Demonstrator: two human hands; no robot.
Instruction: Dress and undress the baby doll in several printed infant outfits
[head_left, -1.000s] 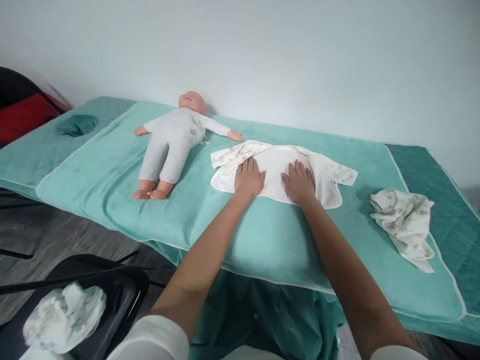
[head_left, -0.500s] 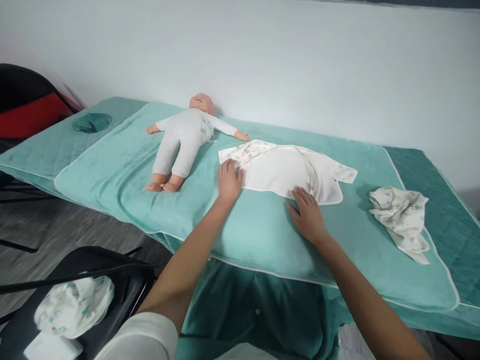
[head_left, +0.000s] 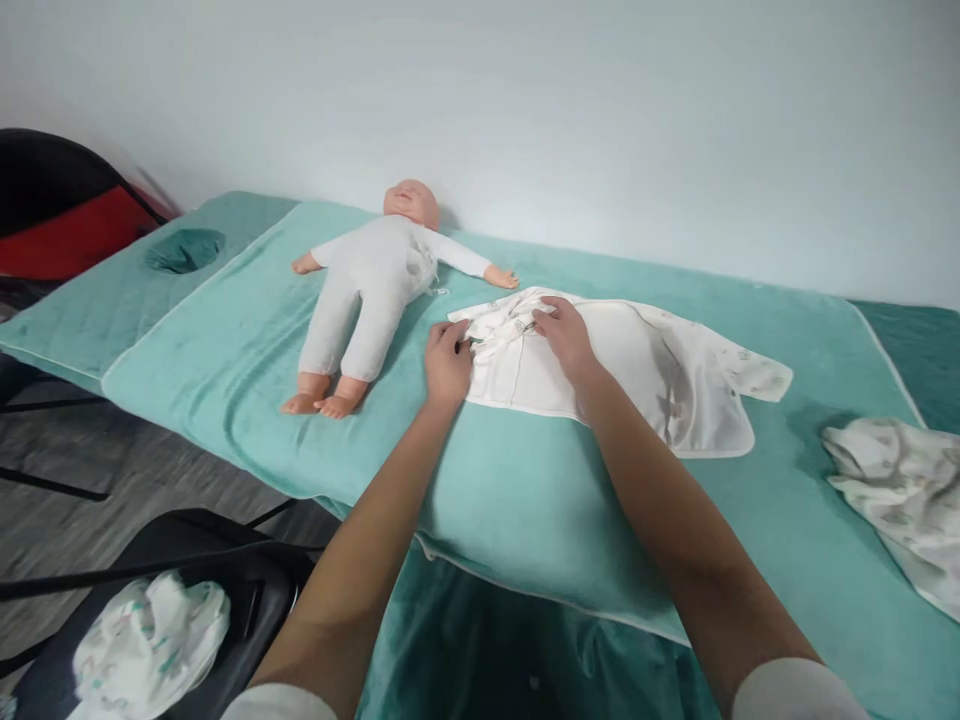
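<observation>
A white baby garment (head_left: 645,365) lies spread on a teal towel (head_left: 525,480) that covers a padded table. My left hand (head_left: 446,360) has its fingers curled on the garment's left edge. My right hand (head_left: 562,335) rests on the patterned left part of the garment, fingers bent and pinching the cloth. A baby doll (head_left: 371,285) in a pale grey suit lies on its back to the left of the garment, its arm almost reaching the cloth.
A crumpled patterned cloth (head_left: 900,495) lies at the towel's right end. A black chair (head_left: 195,590) at lower left carries another bunched cloth (head_left: 150,640). A dark green cloth (head_left: 184,250) sits at the table's far left. A red and black object (head_left: 67,215) stands beyond.
My right hand moved from the garment's near edge up to its left part. My left hand stayed at the left edge and curled. The view shifted left, so things appear further right.
</observation>
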